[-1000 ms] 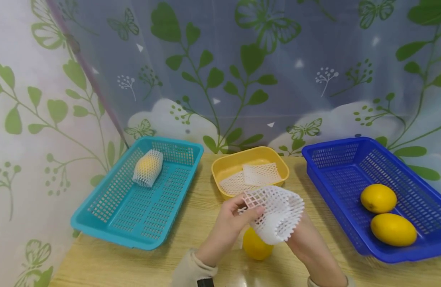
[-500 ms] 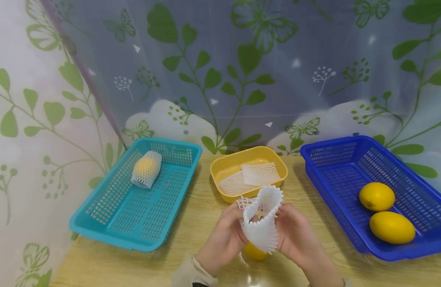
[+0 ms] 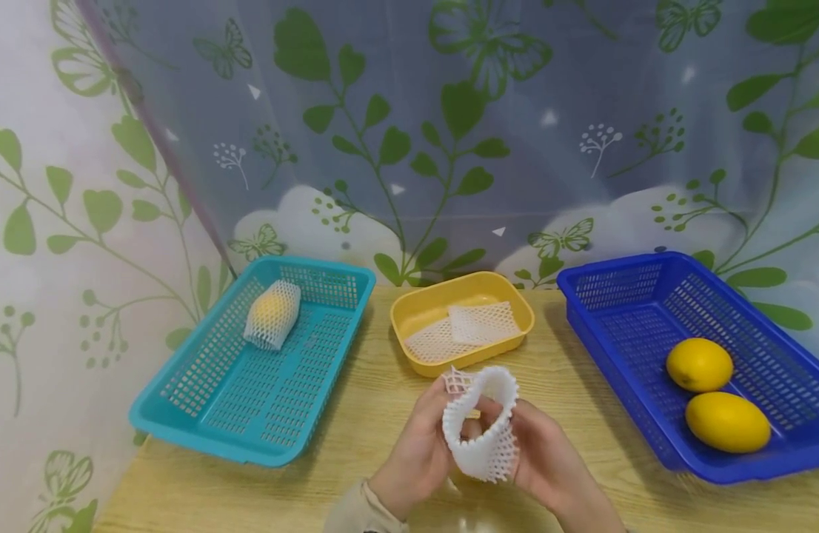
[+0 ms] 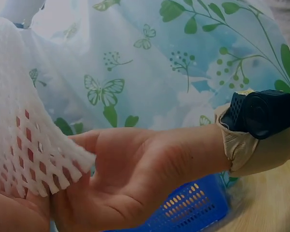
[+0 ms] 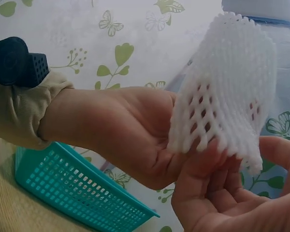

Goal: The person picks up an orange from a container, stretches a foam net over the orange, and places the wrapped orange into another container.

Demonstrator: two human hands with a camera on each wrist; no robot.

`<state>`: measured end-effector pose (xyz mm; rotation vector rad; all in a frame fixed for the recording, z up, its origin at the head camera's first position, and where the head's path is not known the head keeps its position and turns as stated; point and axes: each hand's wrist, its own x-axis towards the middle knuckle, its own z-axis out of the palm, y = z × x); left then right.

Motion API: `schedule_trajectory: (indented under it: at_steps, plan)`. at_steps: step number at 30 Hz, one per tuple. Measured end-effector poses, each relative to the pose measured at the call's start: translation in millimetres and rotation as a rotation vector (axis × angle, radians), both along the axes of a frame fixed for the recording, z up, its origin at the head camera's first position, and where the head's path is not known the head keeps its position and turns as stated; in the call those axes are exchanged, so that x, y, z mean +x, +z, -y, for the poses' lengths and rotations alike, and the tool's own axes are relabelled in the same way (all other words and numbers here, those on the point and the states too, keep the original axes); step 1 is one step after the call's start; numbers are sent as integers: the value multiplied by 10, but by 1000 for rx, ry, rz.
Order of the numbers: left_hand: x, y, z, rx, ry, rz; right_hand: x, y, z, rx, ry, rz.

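Observation:
A white foam fruit net (image 3: 479, 455) is held between both hands above the table, its round mouth spread toward the head camera. My left hand (image 3: 419, 444) grips its left side, where a loose mesh flap stands up. On the other side my right hand (image 3: 546, 455) holds the net, and fingertips show through the mouth. The right wrist view has the net (image 5: 222, 82) upright, with fingers pinching its lower edge. From the left wrist the net (image 4: 24, 130) partly covers the fingers. A yellow fruit on the table below is almost wholly hidden by net and hands.
A teal basket (image 3: 249, 448) at left contains one netted yellow fruit (image 3: 272, 314). Behind the hands, a yellow tub (image 3: 409, 296) holds flat foam nets (image 3: 486, 323). The blue basket (image 3: 623, 403) at right has two lemon-like fruits (image 3: 728, 422). A patterned curtain (image 3: 396, 148) hangs behind.
The net has turned from lying sideways to having its mouth up and widened. My right hand has come round to its right side. The net has lowered over the table fruit, covering it from view.

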<state>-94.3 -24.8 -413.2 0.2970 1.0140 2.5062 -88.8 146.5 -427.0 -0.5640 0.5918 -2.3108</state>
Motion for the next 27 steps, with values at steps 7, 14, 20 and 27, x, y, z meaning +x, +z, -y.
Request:
schedule_trajectory:
  at_steps: [7, 14, 20, 27]
  plan:
    - [-3, -121, 90, -21, -49, -52, 6, 39, -41, -14, -132, 17]
    - [67, -267, 224, -41, -152, 37, -6, 37, -61, -58, -134, 76]
    - [120, -300, 268, 97, -318, 118, -20, 69, -72, -11, -108, 61]
    - [156, -282, 235, 76, -318, 74, -16, 68, -56, 94, -70, 31]
